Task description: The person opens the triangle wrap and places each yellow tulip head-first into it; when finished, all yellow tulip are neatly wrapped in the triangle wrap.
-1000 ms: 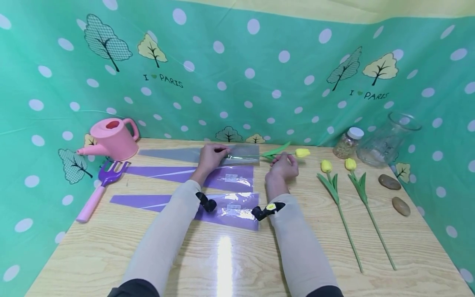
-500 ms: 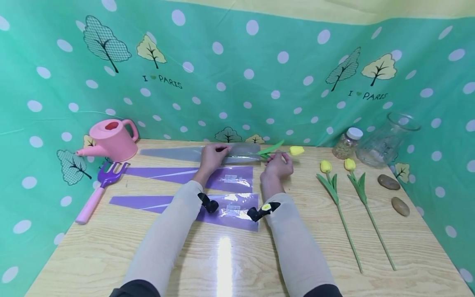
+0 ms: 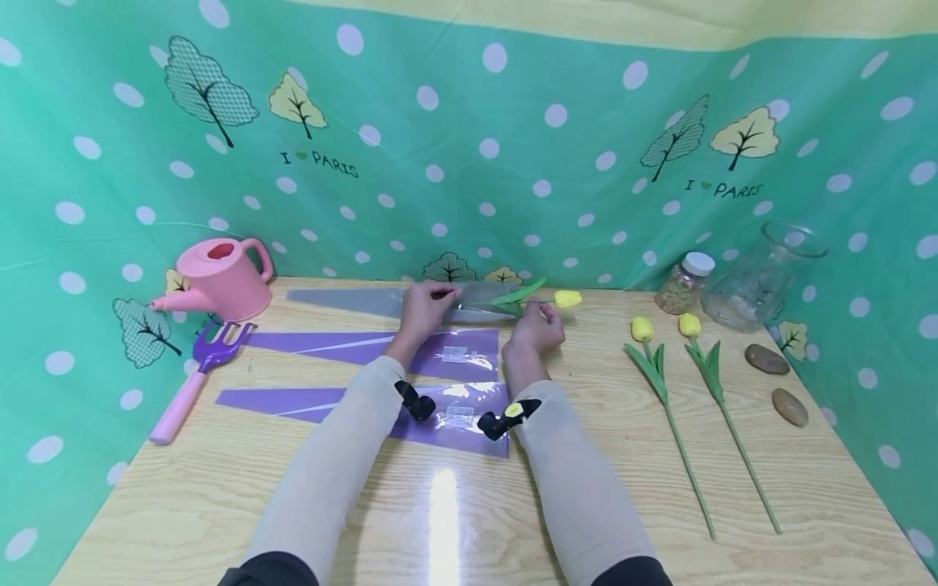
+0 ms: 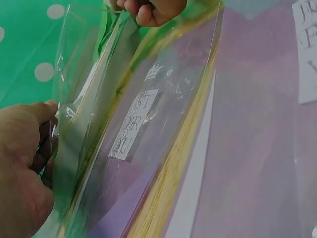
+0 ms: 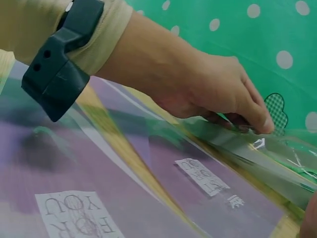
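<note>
Purple sleeves (image 3: 447, 356) lie nearest on the counter (image 3: 469, 521). Beyond them, the right hand (image 3: 538, 330), fingers curled on the yellow tulip (image 3: 566, 299), has slid its stem further into the clear sleeve (image 3: 410, 303). The left hand (image 3: 425, 309) pinches the sleeve's mouth, apparently holding it open.

A hobby flower-wrapping corner — wooden table (image 3: 454, 521), polka-dot backdrop (image 3: 469, 163) (tree prints), pink watering can (image 3: 220, 277).
</note>
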{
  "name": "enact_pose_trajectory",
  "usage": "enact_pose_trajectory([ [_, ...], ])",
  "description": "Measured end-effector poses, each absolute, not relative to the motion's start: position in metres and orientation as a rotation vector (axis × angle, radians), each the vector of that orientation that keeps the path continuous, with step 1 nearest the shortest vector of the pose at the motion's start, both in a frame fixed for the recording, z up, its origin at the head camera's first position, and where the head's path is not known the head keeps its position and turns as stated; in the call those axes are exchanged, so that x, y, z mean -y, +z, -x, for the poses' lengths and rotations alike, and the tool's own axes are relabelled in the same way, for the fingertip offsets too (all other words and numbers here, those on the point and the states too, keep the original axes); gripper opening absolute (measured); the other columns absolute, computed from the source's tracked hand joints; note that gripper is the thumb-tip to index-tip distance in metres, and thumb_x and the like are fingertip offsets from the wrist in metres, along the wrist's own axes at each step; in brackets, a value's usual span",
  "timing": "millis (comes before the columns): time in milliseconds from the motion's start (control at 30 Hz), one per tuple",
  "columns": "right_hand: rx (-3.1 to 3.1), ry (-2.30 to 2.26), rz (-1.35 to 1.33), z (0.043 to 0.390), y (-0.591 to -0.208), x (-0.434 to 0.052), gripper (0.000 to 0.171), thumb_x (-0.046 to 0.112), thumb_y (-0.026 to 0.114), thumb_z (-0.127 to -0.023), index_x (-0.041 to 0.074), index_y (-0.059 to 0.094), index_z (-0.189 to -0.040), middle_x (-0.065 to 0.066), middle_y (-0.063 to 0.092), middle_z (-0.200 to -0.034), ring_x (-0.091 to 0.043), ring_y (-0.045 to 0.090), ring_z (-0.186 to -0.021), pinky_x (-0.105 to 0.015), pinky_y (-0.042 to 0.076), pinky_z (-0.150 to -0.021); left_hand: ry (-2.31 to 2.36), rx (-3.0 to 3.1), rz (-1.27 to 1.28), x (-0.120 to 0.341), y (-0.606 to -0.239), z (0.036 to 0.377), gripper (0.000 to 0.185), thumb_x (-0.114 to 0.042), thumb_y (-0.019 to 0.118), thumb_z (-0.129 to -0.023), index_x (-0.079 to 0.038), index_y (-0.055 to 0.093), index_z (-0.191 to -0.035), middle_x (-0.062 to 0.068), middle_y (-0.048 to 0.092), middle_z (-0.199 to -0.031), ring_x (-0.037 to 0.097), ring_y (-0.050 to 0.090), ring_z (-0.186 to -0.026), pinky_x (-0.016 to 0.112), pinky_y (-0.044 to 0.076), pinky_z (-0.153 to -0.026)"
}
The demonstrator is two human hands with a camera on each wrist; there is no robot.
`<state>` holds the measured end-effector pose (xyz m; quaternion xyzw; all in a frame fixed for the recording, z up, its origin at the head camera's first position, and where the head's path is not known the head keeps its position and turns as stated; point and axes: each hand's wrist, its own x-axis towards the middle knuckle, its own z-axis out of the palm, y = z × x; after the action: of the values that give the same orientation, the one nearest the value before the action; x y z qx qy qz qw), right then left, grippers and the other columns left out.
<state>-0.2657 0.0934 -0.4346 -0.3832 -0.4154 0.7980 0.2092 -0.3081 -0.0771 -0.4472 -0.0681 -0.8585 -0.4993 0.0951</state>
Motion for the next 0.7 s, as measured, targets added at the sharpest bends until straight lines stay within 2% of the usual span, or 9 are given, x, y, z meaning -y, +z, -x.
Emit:
enact_pose_trajectory([
  [333,1.285,2.106,1.072,0.268,-0.440,-0.094,0.013,0.013,0.078,-0.091,0.008,0.074,-0.103,-0.006,0.074,-0.107,-0.018,0.068,-0.094,-0.029,0.059,-0.084,-1.470,2.547,0.198,0.075,-0.450,0.309,0.021,-0.025,0.077,-0.094,-0.010,0.080,-0.109,0.012,0.077,-0.111,0.029,0.069,-0.108,0.043,0.055,-0.099],
  [567,1.321,2.109,1.054,0.267,-0.443,-0.096,0.017,0.012,0.080,-0.089,0.008,0.074,-0.104,-0.007,0.075,-0.111,-0.018,0.070,-0.100,-0.025,0.060,-0.083,-1.454,2.553,0.201,0.074,-0.450,0.309,0.020,-0.024,0.078,-0.094,-0.010,0.080,-0.108,0.012,0.077,-0.111,0.030,0.069,-0.108,0.043,0.055,-0.100],
  [700,1.351,2.131,1.005,0.265,-0.439,-0.103,0.022,0.015,0.081,-0.088,0.012,0.074,-0.109,-0.003,0.070,-0.107,-0.015,0.066,-0.095,-0.025,0.059,-0.082,-1.443,2.564,0.203,0.074,-0.451,0.309,0.020,-0.023,0.078,-0.094,-0.010,0.080,-0.109,0.013,0.078,-0.111,0.030,0.069,-0.108,0.043,0.055,-0.101],
])
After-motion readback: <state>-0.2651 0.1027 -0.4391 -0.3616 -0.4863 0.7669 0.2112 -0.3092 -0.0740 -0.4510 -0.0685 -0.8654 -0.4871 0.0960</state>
